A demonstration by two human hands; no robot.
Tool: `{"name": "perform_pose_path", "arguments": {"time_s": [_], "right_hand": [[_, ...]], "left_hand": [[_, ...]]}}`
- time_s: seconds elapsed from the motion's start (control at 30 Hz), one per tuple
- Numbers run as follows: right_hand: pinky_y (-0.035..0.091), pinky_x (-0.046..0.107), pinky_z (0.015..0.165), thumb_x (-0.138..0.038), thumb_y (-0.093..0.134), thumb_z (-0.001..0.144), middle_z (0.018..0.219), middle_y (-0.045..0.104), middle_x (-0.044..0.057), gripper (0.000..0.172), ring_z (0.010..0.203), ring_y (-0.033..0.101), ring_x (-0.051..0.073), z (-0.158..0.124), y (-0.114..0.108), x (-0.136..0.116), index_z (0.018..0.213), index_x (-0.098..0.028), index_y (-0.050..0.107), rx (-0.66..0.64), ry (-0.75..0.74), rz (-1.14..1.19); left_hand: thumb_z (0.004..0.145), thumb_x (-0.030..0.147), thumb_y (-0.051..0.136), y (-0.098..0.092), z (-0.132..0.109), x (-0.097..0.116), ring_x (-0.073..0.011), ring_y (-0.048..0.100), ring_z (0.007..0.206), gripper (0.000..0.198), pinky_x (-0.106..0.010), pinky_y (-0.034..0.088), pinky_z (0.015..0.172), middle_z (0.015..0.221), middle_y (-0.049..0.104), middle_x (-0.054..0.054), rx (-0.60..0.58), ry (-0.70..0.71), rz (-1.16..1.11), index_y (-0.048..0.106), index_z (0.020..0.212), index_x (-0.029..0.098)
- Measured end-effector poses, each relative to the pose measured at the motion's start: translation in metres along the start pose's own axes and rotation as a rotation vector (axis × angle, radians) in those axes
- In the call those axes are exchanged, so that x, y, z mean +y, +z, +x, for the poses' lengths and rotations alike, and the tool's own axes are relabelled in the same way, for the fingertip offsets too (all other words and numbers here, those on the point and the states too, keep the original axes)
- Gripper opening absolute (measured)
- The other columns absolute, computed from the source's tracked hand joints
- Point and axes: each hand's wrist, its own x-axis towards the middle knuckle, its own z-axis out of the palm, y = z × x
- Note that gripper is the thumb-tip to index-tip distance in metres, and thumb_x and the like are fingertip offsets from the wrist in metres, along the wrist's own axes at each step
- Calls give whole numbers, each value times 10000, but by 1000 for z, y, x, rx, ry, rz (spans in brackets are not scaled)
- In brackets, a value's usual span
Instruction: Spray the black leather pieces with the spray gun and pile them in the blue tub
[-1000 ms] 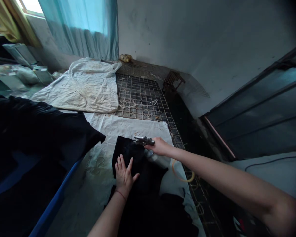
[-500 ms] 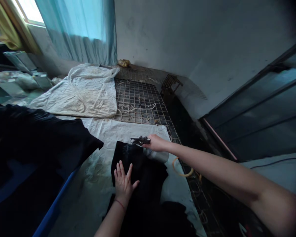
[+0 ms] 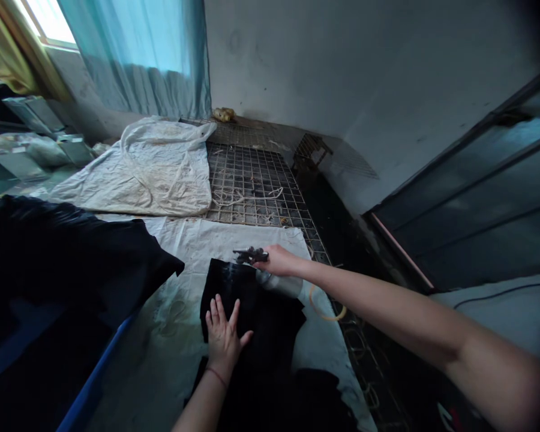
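Observation:
Flat on a stack of black fabric pieces [image 3: 270,336] lies my left hand [image 3: 224,336], its fingers spread. My right hand [image 3: 279,261] is wrapped round the handle of a spray gun [image 3: 251,255], whose silver cup [image 3: 284,284] hangs below the grip. The gun's nozzle points left, just above the far edge of the black fabric. A pale, whitish mark shows on the cloth near that edge. The black pieces rest on a white sheet [image 3: 234,237]; their lower part runs out of the picture.
At left, more black cloth [image 3: 63,258] drapes over something with a blue edge [image 3: 99,366]. Beyond the sheet are a crumpled white plastic sheet [image 3: 162,174] and a wire grid [image 3: 256,180]. A yellowish hose [image 3: 328,317] loops at the right edge. Metal cans [image 3: 31,114] stand far left.
My right hand has shifted slightly left with the spray gun along the fabric's far edge. My left hand stays flat on the cloth. The view has turned very slightly.

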Motion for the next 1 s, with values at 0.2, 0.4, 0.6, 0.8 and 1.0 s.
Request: {"name": "perform_pose_path", "arguments": {"time_s": [0.2,0.4,0.6,0.8,1.0], "right_hand": [[343,215,529,-281,669,764,636,657,19,119,616,579,154,-21,2,-3,722,-173,694,-115,-109,26],[374,219,579,-268,659,767,707,676,24,92,662,593,161,-40,11,-3,740,-185,690,-77,-41,71],[371,227,583,-295,630,797,685,661,24,145,662,584,161,-43,13,-3,760,-169,690,-42,41,76],[367,221,578,-295,644,790,703,664,25,138,664,583,157,-44,8,-5,767,-168,692,-74,-15,62],[353,213,569,-299,649,790,709,666,26,133,663,580,149,-40,14,-11,783,-176,696,-72,-28,46]], "left_hand": [[683,613,663,1,-1,-1,-422,148,1411,849,-579,224,1081,1577,107,-158,16,5,-33,365,1423,323],[677,604,674,1,-1,0,-425,161,1408,844,-579,235,1076,1578,109,-160,31,1,-44,382,1415,319],[675,571,693,-2,-1,1,-424,186,1403,826,-562,244,1079,1578,109,-163,41,0,-39,400,1406,319],[659,559,711,0,-1,0,-424,176,1407,829,-573,235,1082,1571,152,-154,38,-9,-52,414,1397,325],[644,469,752,-7,0,4,-424,197,1397,834,-581,247,1072,1558,186,-172,24,-12,-28,427,1393,301]]}}
